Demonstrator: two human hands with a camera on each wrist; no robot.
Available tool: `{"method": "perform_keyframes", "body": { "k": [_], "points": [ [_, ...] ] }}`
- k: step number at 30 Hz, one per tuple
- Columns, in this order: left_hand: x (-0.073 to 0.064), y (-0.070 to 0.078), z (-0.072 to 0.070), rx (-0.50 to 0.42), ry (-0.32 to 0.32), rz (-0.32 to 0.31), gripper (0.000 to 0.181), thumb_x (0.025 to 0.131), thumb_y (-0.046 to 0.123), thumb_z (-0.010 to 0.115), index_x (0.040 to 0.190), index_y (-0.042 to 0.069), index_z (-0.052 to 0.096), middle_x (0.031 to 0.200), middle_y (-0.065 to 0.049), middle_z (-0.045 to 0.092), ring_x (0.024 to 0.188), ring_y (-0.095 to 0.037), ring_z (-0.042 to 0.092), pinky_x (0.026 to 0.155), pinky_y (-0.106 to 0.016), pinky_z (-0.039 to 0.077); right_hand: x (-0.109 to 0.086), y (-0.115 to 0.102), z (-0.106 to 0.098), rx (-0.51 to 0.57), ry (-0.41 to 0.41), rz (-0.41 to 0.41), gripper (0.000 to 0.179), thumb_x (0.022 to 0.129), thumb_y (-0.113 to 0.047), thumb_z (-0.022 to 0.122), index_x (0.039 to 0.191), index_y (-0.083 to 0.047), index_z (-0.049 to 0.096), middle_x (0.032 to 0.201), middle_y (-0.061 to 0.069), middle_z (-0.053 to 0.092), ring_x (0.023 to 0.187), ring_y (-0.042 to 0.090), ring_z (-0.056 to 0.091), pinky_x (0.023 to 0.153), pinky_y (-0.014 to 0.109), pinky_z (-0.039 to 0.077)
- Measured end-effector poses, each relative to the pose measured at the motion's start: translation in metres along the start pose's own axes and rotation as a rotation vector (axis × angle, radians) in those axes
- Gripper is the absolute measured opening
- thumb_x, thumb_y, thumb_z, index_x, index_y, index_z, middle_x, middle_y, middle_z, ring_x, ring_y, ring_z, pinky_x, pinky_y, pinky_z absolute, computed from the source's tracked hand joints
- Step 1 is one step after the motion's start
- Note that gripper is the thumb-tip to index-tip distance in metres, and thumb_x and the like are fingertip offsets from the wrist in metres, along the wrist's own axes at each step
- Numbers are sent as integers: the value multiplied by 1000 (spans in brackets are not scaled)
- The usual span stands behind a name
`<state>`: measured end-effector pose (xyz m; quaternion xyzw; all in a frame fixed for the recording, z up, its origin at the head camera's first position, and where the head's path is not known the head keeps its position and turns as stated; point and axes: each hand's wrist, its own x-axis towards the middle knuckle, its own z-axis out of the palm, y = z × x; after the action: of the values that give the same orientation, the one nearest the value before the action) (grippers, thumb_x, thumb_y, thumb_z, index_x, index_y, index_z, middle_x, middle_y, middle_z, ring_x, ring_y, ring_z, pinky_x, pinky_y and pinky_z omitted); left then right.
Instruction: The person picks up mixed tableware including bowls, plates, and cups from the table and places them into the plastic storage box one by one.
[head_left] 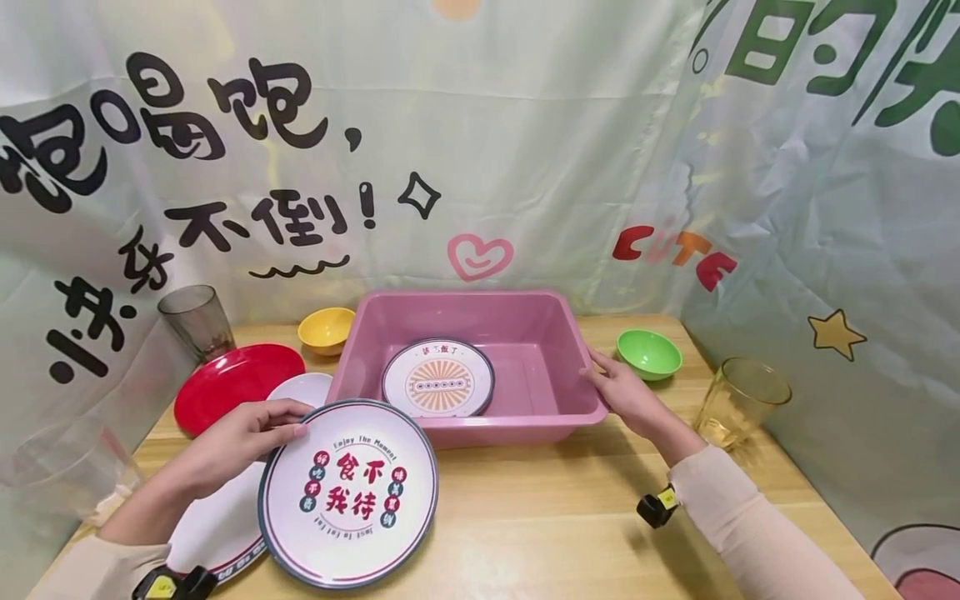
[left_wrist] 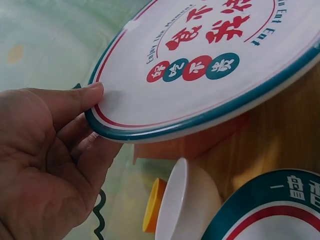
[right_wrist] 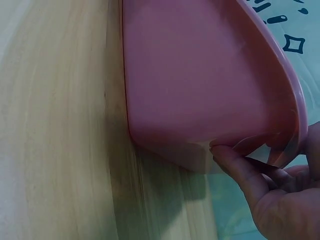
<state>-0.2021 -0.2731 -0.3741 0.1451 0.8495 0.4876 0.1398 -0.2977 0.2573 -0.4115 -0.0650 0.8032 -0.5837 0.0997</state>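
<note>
My left hand (head_left: pixel 236 442) pinches the left edge of a round white plate (head_left: pixel 348 500) with a dark teal rim and red lettering. In the left wrist view the thumb lies on top of the rim and the fingers are beneath. This plate is raised and tilted in front of a pink plastic basin (head_left: pixel 517 432). Inside the basin, at its left, sits another round plate (head_left: pixel 438 382) with an orange sunburst print. My right hand (head_left: pixel 626 396) grips the basin's right rim; the right wrist view shows its fingers (right_wrist: pixel 235 162) at the wall.
Left of the basin are a red plate (head_left: pixel 232 383), a white bowl (head_left: pixel 303 387), a large white plate (head_left: pixel 217 525), a yellow bowl (head_left: pixel 326 331), a grey glass (head_left: pixel 197 321) and a clear glass (head_left: pixel 71 467). A green bowl (head_left: pixel 649 354) and an amber glass (head_left: pixel 742 404) stand at right.
</note>
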Motion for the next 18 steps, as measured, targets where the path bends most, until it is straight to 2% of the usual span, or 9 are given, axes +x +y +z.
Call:
{"method": "perform_keyframes", "body": {
  "k": [5, 12, 18],
  "points": [
    [0, 2, -2, -15, 20, -9, 47, 95, 23, 65, 134, -1, 54, 105, -14, 67, 89, -28, 66, 77, -31, 57, -7, 0, -1, 5, -15, -16, 59, 105, -20, 47, 156, -9, 19, 125, 33, 56, 96, 29, 65, 74, 32, 56],
    [2, 3, -5, -55, 22, 9, 47, 97, 22, 63, 135, -3, 52, 109, -17, 67, 89, -29, 68, 77, -34, 58, -13, 2, -3, 3, -29, -21, 60, 104, -19, 48, 156, -7, 20, 133, 34, 50, 105, 28, 62, 78, 32, 55],
    [4, 10, -5, -76, 45, 18, 49, 96, 22, 63, 136, -3, 51, 109, -19, 67, 85, -31, 69, 72, -38, 59, -17, 3, -5, 13, -53, -14, 65, 104, -23, 49, 156, -4, 16, 131, 34, 52, 102, 27, 63, 76, 32, 56]
  ]
}}
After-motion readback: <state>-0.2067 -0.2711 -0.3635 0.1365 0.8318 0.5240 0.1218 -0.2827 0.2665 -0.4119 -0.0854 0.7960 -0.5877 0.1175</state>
